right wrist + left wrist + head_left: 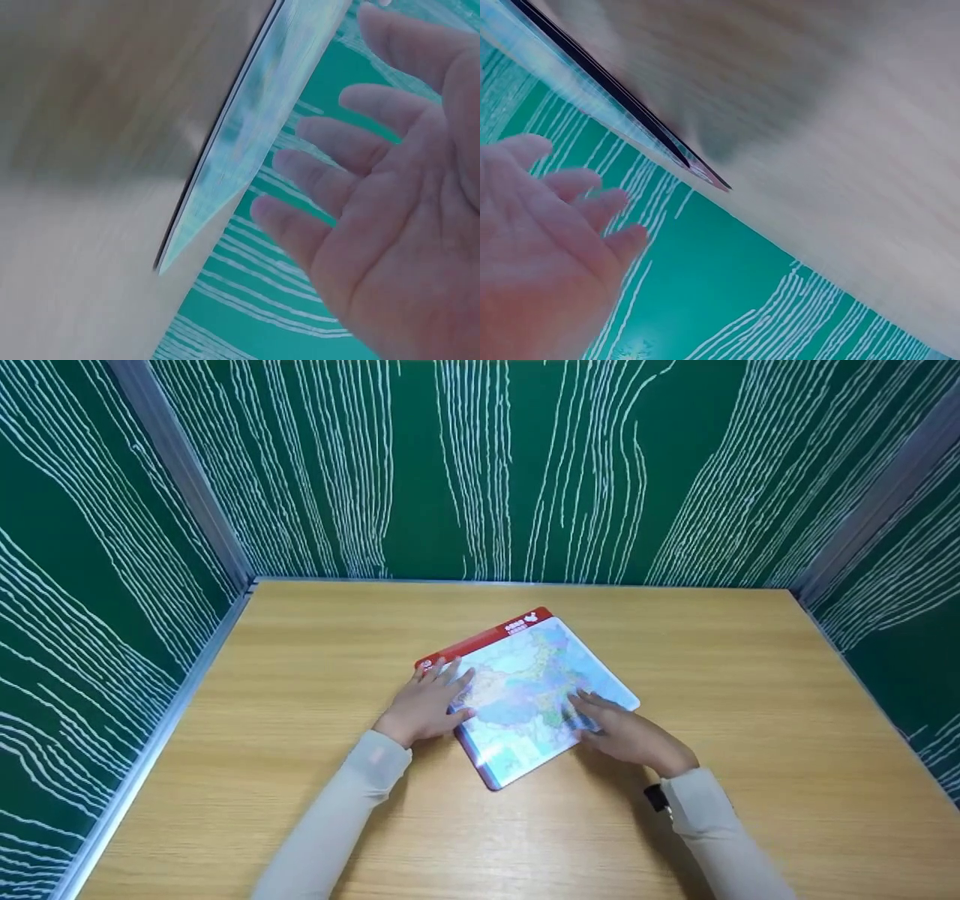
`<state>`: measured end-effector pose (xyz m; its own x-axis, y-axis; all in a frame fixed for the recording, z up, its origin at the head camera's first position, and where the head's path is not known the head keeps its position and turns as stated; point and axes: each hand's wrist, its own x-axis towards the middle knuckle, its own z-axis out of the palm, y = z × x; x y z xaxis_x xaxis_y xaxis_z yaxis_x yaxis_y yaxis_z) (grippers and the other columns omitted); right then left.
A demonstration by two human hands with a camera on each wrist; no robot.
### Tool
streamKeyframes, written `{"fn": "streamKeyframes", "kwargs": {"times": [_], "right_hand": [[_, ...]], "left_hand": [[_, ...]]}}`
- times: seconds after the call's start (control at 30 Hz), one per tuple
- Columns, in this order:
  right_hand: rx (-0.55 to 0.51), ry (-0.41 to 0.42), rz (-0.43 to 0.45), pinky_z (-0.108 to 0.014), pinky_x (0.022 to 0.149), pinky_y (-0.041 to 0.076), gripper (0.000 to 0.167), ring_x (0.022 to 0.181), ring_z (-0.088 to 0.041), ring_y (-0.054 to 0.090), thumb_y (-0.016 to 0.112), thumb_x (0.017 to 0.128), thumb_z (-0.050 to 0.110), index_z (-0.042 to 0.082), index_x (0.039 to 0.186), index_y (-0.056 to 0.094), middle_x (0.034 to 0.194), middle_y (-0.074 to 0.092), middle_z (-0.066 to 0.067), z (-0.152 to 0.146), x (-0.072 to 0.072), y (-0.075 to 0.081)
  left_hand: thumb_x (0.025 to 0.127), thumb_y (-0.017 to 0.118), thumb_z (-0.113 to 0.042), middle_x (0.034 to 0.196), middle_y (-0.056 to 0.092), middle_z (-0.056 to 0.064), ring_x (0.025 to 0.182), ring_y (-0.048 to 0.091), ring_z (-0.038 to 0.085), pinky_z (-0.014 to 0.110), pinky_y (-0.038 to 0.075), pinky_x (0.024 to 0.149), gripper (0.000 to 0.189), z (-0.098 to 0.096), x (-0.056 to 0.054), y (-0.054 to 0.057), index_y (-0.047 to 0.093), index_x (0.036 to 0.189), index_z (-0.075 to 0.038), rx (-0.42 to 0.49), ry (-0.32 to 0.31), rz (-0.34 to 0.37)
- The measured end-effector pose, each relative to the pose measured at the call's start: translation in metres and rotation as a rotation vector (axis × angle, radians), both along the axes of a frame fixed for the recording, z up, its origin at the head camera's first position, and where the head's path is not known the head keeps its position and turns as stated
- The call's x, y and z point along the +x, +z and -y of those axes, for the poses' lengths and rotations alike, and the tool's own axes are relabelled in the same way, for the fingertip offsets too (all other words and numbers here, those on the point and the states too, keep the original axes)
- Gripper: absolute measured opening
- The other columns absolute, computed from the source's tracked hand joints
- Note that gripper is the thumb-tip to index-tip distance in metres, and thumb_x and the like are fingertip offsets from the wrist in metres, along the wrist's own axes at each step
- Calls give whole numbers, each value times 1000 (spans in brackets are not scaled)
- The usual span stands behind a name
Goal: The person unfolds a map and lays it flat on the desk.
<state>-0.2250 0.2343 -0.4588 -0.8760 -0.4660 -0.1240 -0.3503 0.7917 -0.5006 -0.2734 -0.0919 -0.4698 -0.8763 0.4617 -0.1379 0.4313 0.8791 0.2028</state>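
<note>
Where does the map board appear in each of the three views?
Head: map board at centre, flat on the table.
Left wrist: its thin edge runs diagonally at upper left.
Right wrist: its edge runs diagonally through the centre.
Shared landmark: the green wall with white lines.

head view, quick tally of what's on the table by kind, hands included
map boards: 1, the map board with a red top strip, lying flat on the wooden table
hands: 2, left hand and right hand, both resting with straight fingers on the board
total: 3
</note>
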Motion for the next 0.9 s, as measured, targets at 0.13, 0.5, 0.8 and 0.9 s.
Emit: {"fn": "streamKeyframes", "kwargs": {"times": [0.13,0.5,0.8,0.9], "right_hand": [[-75,23,1,-57,112,27,62,143,-44,21,54,98,27,0,149,29,155,24,-25,8,8,-3],[-76,-49,61,-59,114,22,70,144,-44,16,51,97,43,4,151,27,157,17,-24,36,25,-10],[-60,-47,93,-57,116,19,70,146,-40,14,52,96,45,8,151,28,159,15,-19,52,32,-14],[-44,-51,115,-56,116,20,70,147,-39,14,53,96,44,10,152,28,160,15,-17,55,32,-15]], "left_hand": [[93,45,-59,163,9,-3,151,7,26,52,8,121,74,0,-7,2,11,154,-34,-15,-51,15],[91,44,-62,162,9,-8,151,6,21,50,7,121,76,5,-30,-3,8,153,-39,-37,-60,56],[90,47,-63,162,11,-11,151,7,20,53,9,120,76,5,-37,-8,11,153,-39,3,8,139],[89,48,-63,161,11,-11,151,8,20,56,13,118,76,4,-38,-8,12,152,-40,17,34,166]]}}
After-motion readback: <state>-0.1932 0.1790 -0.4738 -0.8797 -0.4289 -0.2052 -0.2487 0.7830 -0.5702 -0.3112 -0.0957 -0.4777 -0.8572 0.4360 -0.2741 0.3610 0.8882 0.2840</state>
